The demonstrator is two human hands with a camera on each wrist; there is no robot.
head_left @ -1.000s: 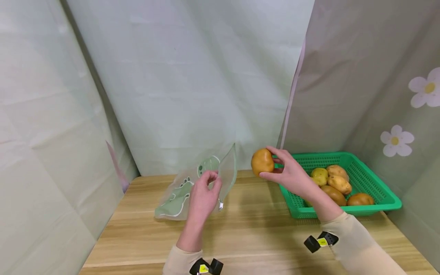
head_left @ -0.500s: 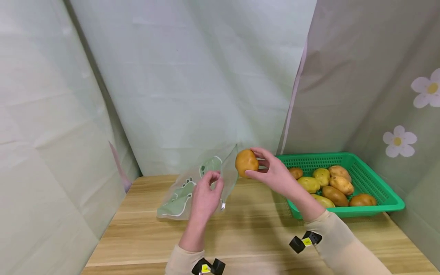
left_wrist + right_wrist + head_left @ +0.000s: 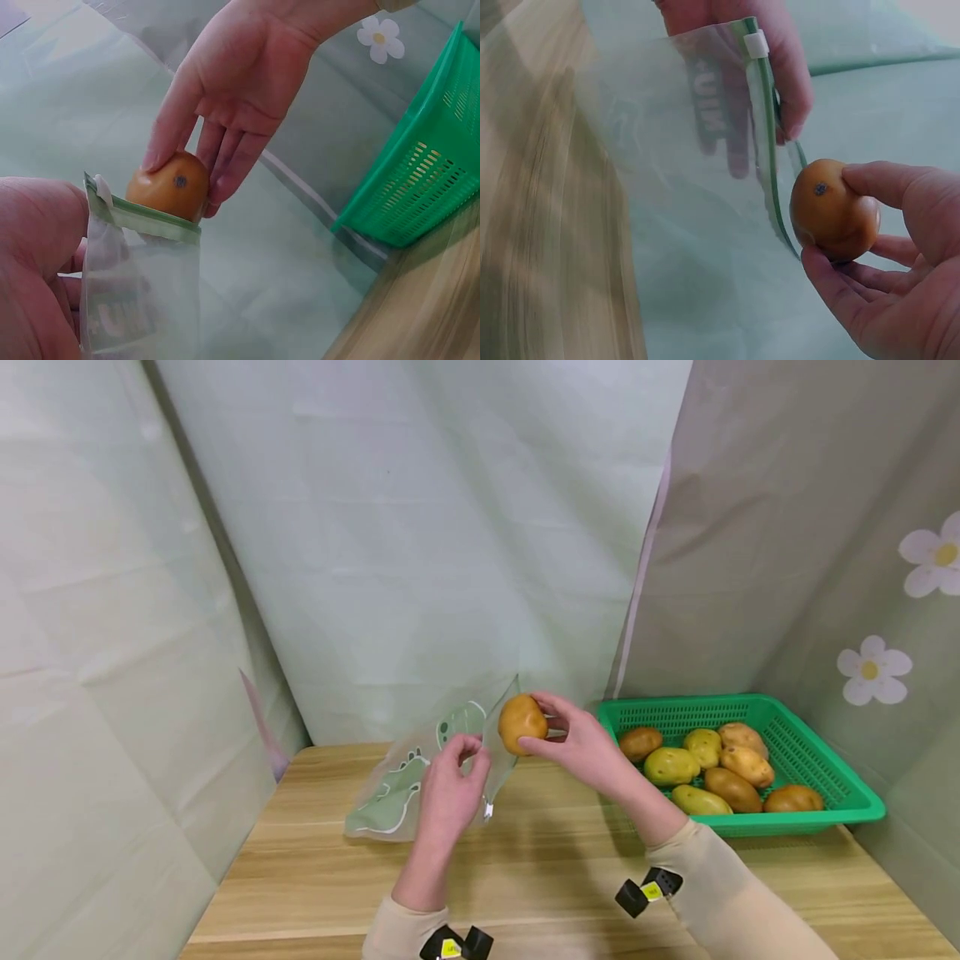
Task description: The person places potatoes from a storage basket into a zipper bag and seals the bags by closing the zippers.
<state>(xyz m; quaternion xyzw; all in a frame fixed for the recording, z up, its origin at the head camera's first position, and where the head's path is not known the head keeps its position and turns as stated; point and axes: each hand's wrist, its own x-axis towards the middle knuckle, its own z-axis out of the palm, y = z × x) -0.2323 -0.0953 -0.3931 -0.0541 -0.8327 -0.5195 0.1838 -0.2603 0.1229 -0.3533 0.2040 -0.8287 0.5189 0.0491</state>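
In the head view my left hand (image 3: 452, 785) pinches the edge of a translucent zip bag (image 3: 386, 802) with a green cartoon print. The bag's mouth stands open toward the right, and a white slider (image 3: 757, 44) sits at one end of its green zip strip. My right hand (image 3: 581, 747) grips a round orange-brown fruit (image 3: 522, 724) between thumb and fingers. The fruit is at the bag's mouth; a dark spot marks its end in both wrist views. From the left wrist, the zip edge covers the fruit's lower part. Whether fruit and bag touch, I cannot tell.
On the right of the wooden table (image 3: 300, 877) stands a green perforated basket (image 3: 840, 777). Several potatoes (image 3: 746, 766) and other yellow-green and brown oval produce (image 3: 671, 766) lie in it. Pale cloth curtains (image 3: 450, 527) hang behind and at both sides.
My right hand has carried the fruit leftward from near the basket to the bag's mouth, lowering it slightly at the end. The left hand and bag have stayed almost still.
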